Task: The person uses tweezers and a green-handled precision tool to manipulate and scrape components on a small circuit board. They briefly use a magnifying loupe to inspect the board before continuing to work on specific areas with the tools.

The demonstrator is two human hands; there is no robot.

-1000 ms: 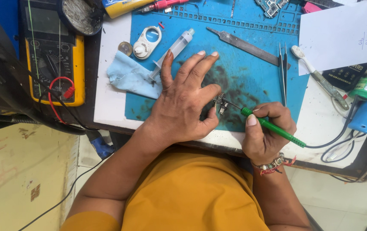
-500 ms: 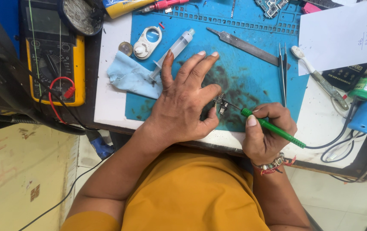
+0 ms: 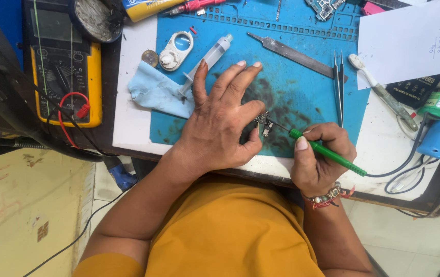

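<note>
My right hand [image 3: 320,159] pinching green soldering iron [image 3: 327,153], tip on small part [image 3: 263,122], my left hand [image 3: 220,120] spread flat beside it, syringe [image 3: 207,61] just beyond fingertips

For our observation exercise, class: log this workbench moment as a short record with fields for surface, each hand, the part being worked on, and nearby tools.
Surface: blue work mat on a white table top.
Left hand: spread flat on the mat, thumb beside the small component.
Right hand: grips a green-handled soldering iron, tip at the component.
Part: small component between the hands; details too small to tell.
Nearby: syringe, light blue cloth, tweezers, yellow multimeter.
</note>
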